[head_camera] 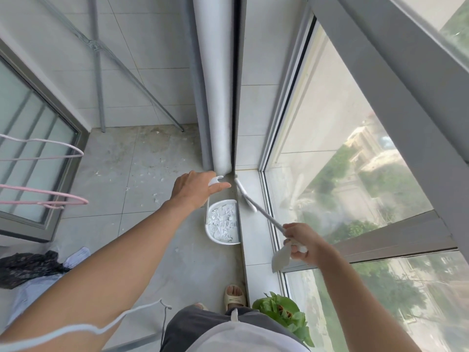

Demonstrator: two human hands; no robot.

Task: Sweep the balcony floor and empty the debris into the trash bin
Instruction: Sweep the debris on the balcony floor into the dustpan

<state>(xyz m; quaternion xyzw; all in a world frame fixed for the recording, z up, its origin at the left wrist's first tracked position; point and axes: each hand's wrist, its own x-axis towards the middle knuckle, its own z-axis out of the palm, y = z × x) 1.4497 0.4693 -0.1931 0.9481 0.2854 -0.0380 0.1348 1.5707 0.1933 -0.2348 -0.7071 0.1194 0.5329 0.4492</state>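
My left hand grips the top of the white dustpan's handle. The dustpan stands on the grey tiled floor beside a low ledge and holds several white scraps. My right hand is closed around the thin grey handle of a small broom. The white broom head rests on the ledge near the corner, to the right of the dustpan. Loose white scraps lie scattered on the floor to the left and farther back.
A white pipe runs down the corner. A large window lines the right side, a sliding glass door the left. Pink hangers and drying-rack legs stand left. Dark cloth lies low left; a green plant sits by my sandalled foot.
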